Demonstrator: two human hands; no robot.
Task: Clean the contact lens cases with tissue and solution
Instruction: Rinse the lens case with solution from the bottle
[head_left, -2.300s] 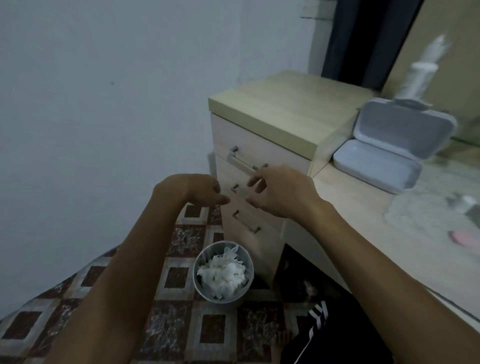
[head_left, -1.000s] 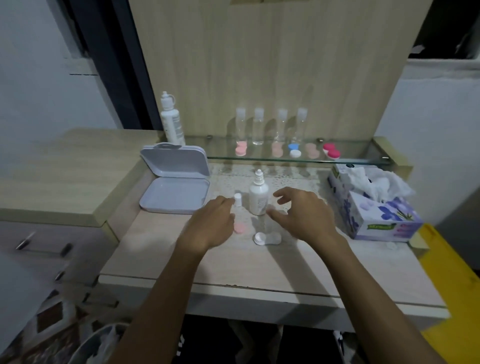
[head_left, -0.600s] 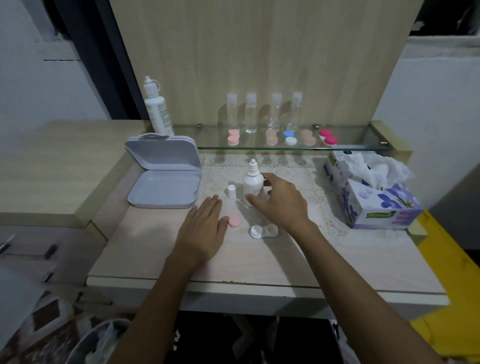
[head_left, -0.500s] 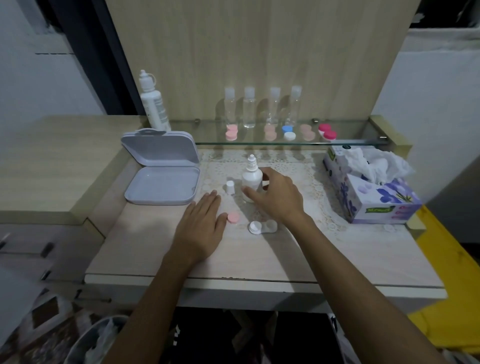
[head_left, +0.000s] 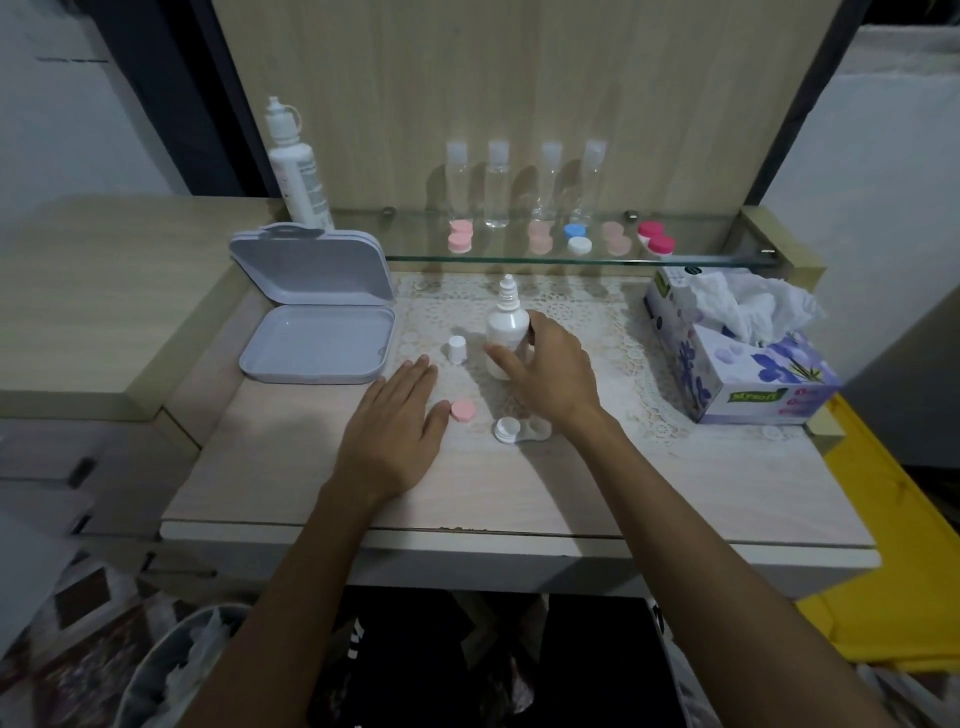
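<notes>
A small white solution bottle (head_left: 506, 325) stands uncapped on the lace mat, and my right hand (head_left: 550, 371) wraps its thumb and fingers round the bottle's lower body. The bottle's white cap (head_left: 457, 348) stands just to its left. My left hand (head_left: 397, 423) lies flat on the tabletop with straight fingers. A loose pink lens-case lid (head_left: 462, 410) lies by its thumb. The open white lens case (head_left: 511, 430) sits under my right wrist. A tissue box (head_left: 737, 358) with tissue pulled up stands at the right.
An open grey hinged box (head_left: 317, 317) lies at the left. On the glass shelf (head_left: 727, 260) stand a tall white bottle (head_left: 296, 166), several clear bottles (head_left: 496, 184) and several coloured lens cases (head_left: 657, 241). A waste bin (head_left: 171, 670) with tissues sits below left.
My view swung from the bin on the floor up to the table. My right hand reached the solution bottle and closed round it; my left hand settled flat beside the pink lid.
</notes>
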